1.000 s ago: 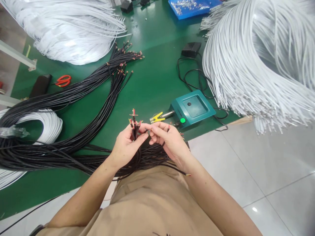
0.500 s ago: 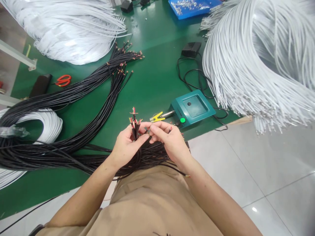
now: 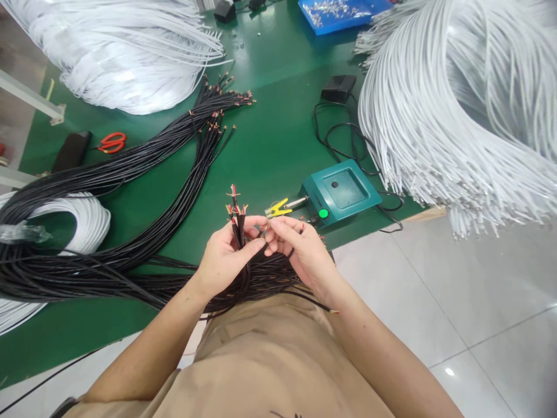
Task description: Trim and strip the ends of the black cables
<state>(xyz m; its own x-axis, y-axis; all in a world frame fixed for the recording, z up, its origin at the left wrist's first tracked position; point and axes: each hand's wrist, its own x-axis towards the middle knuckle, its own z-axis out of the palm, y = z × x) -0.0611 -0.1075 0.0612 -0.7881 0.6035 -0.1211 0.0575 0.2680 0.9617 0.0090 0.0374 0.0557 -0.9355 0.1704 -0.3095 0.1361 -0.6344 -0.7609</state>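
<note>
Left hand: the bare left hand [image 3: 224, 255] has a snug grip on a small upright bunch of black round cables [image 3: 238, 232], with red, white and yellow wire ends poking out the top
Right hand: the bare right hand [image 3: 302, 241] has thumb and finger pinched on a black cable end [image 3: 262, 231], right up against the left fingertips; another black bit with a red tip pokes out between its fingers
Hands overall: pretty much together, meeting at the fingertips just above the lap
Black cable pile: a big sweep of long black cables [image 3: 165, 284] runs under both hands and off to the left, with two arms of it fanning up the green tabletop [image 3: 270, 139]
Teal gadget: a teal box with a green round button [image 3: 343, 191] sits just beyond the right hand, metal rod out front and a yellow clip [image 3: 279, 208] on it
White stuff: huge white cable bundles at far left [image 3: 130, 58] and at right [image 3: 435, 116], plus a smaller white coil [image 3: 89, 223] partly under the black ones
Odds and ends: red-handled scissors [image 3: 112, 143] by a dark oblong case [image 3: 72, 152], black plug-like block [image 3: 338, 88], blue plastic tray of tiny shiny bits [image 3: 343, 16] up top
</note>
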